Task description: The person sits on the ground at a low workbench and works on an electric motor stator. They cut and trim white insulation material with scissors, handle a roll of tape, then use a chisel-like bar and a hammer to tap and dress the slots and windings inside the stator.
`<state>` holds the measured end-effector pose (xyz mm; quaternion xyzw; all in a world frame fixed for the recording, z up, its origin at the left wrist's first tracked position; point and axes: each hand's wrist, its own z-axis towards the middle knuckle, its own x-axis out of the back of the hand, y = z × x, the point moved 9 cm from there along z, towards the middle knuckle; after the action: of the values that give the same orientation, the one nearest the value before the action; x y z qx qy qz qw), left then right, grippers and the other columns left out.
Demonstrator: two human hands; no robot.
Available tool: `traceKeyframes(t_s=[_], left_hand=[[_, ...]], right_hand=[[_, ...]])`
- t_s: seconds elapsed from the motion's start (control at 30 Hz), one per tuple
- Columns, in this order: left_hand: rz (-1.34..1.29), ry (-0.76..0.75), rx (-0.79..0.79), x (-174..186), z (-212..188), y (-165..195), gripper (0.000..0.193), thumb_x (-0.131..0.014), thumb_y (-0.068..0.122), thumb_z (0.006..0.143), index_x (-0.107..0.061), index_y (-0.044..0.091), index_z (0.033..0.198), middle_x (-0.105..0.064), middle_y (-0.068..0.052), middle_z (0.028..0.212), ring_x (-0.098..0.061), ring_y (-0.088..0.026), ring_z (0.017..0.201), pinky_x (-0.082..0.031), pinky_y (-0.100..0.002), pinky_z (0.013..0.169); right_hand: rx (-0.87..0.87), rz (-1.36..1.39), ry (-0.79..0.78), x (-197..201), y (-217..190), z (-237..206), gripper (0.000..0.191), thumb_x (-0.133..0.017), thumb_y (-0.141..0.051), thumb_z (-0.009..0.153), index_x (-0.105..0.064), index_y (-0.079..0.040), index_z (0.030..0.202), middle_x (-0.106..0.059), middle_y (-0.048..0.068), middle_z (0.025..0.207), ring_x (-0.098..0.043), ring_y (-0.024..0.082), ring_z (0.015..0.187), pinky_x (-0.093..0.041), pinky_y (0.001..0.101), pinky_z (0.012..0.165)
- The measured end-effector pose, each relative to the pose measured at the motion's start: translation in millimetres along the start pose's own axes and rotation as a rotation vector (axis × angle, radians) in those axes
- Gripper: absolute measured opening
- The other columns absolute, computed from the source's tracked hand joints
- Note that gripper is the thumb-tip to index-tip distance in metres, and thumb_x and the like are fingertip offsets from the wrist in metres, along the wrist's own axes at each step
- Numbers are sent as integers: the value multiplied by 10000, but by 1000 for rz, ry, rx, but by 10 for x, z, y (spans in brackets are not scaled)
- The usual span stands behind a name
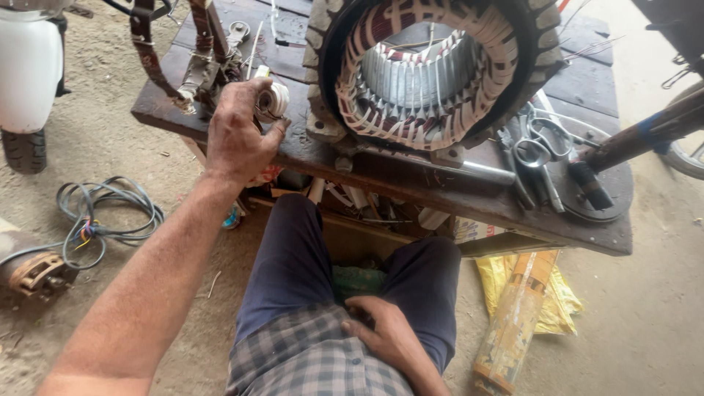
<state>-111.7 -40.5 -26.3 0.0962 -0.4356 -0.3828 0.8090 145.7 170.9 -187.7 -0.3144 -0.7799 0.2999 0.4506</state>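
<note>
My left hand (238, 132) reaches out over the front edge of a dark wooden workbench (411, 183) and grips a small white roll of tape (275, 99). Just right of it stands a big electric motor stator (429, 70) with copper windings laced in white cord. My right hand (389, 334) rests low against my lap, fingers curled at the hem of my checked shirt, holding nothing that I can make out. My legs in dark blue trousers stretch under the bench.
Scissors (543, 143) and pliers (521, 172) lie on the bench's right side by a round metal disc (609, 198). A coiled cable (95, 220) lies on the dirt floor at left. A yellow bag (557, 293) and a long packet (513, 323) sit under the bench's right end.
</note>
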Motion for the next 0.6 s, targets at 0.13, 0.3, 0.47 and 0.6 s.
traceKeyframes(t_s=[0.13, 0.3, 0.47, 0.6], left_hand=[[80, -29, 68, -68, 190, -51, 592, -858, 188, 840, -601, 41, 1352, -524, -185, 1282, -592, -293, 1179, -563, -427, 977], [16, 45, 68, -89, 193, -86, 434, -843, 189, 890, -657, 24, 1245, -561, -176, 1231, -614, -250, 984, -589, -371, 859], [-281, 79, 20, -139, -85, 73, 147, -758, 144, 1052, -714, 47, 1153, -734, -79, 990, -667, -133, 783, -578, -274, 669], [-296, 109, -145, -32, -231, 440, 111, -760, 113, 1032, -713, 44, 1104, -733, -73, 939, -701, -132, 848, -603, -282, 745]], right_hand=[[40, 4, 18, 29, -38, 11, 497, -759, -341, 854, -699, -23, 1230, -755, 165, 1167, -725, 291, 1082, -569, 382, 922], [29, 31, 26, 64, -3, 21, 490, -762, -326, 845, -697, -26, 1227, -763, 150, 1123, -737, 273, 1028, -581, 378, 881], [48, 79, 114, 227, 44, 31, 435, -758, -269, 866, -714, -32, 1229, -785, 140, 1076, -752, 248, 972, -608, 369, 831], [20, 39, 241, 512, 141, 6, 363, -732, -250, 893, -719, -69, 1207, -787, 112, 1065, -765, 212, 941, -656, 342, 789]])
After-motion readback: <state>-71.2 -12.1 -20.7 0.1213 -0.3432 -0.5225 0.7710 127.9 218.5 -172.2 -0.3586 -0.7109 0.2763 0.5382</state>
